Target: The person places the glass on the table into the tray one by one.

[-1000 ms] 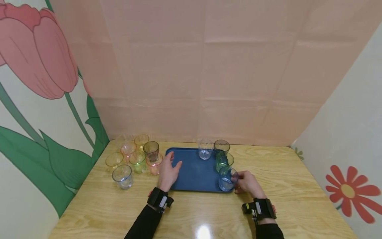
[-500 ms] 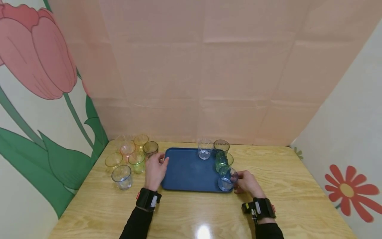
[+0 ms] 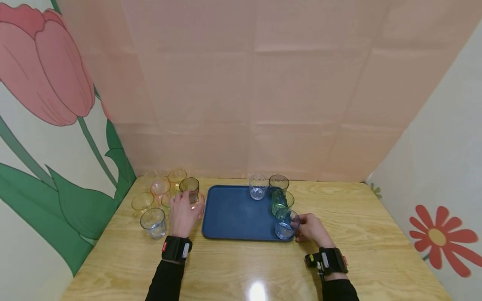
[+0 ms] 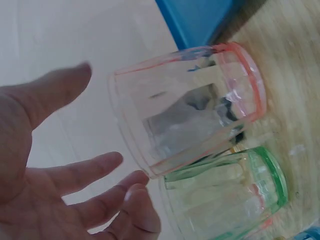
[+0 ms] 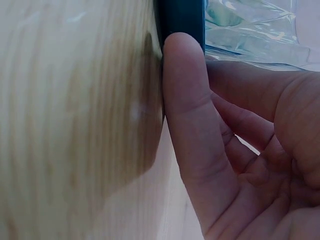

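My left hand [image 3: 182, 215] reaches in among the glasses on the left, thumb and fingers spread. In the left wrist view a clear pink-rimmed glass [image 4: 185, 110] stands just beyond the fingertips, beside a green-tinted glass [image 4: 225, 197]. A dark-tinted glass [image 3: 189, 184] is behind the hand in the head view. My right hand [image 3: 313, 230] holds the near right corner of the blue tray [image 3: 237, 215], thumb against its edge. Close beside those fingers, on the tray, stands a blue glass [image 3: 285, 228]. Part of the right hand's grip is hidden.
On the tray's right side also stand a green glass [image 3: 280, 202], a dark glass [image 3: 279, 182] and a clear glass [image 3: 258, 188]. A blue-rimmed glass [image 3: 153, 223] and a yellow glass [image 3: 142, 202] sit at the left of the wooden table [image 3: 241, 267]. A wall rises behind.
My left hand has moved left, from over the tray's left edge to the near side of the pink-rimmed and green glasses. The right hand stays at the tray corner.
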Available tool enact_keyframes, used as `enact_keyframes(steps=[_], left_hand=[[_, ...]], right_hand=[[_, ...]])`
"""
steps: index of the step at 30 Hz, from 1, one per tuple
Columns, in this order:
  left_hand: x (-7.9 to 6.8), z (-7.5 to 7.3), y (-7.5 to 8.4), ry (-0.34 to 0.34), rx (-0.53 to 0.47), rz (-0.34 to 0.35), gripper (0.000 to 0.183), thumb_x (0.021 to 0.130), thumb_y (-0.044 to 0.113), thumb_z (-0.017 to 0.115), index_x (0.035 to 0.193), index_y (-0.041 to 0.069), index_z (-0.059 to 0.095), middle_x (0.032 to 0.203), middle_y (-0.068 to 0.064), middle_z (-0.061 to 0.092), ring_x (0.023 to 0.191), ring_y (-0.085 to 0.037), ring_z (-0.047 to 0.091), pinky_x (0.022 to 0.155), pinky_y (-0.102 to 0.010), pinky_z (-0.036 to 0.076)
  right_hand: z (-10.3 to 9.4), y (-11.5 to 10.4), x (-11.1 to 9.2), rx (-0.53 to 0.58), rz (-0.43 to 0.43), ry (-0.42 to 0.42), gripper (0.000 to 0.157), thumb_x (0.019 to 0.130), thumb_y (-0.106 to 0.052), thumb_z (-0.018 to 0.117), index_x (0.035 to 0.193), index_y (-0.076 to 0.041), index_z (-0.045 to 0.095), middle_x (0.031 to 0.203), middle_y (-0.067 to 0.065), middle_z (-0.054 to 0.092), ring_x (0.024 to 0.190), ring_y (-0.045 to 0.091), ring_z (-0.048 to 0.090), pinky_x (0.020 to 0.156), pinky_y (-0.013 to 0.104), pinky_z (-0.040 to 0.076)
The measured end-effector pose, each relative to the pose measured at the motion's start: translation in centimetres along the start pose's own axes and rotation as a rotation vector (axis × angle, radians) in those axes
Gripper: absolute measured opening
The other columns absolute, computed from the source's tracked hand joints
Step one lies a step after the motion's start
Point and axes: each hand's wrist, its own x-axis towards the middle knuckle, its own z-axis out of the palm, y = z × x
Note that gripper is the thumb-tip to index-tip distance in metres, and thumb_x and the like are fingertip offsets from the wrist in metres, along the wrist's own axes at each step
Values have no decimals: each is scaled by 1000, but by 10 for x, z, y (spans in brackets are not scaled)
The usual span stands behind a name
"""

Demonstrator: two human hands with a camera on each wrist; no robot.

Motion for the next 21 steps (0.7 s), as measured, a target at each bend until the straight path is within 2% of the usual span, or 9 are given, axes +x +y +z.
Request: enact_keyframes(steps=[6,14,21], left_hand=[[1,6,-7,-39,34,35,73,81,32,86,136,-6,58,131,-30,57,109,-48,48,81,-59,50],[3,12,-10,-61,42,1,76,79,27,88,140,-3,55,136,-26,56,114,-46,45,86,-61,46],[4,16,-11,-55,66,-19,77,80,31,87,142,0,54,137,-24,57,114,-43,46,86,-54,39]], right_hand=[[0,1,-1,4,-24,8,8,97,0,64,100,1,71,79,9,63,66,21,65,57,37,60],[0,1,1,-5,-7,4,8,97,-1,64,100,0,71,81,9,64,68,21,64,59,36,60],[-1,2,0,-1,-14,2,8,98,0,64,100,0,71,81,8,65,69,21,64,59,36,60]])
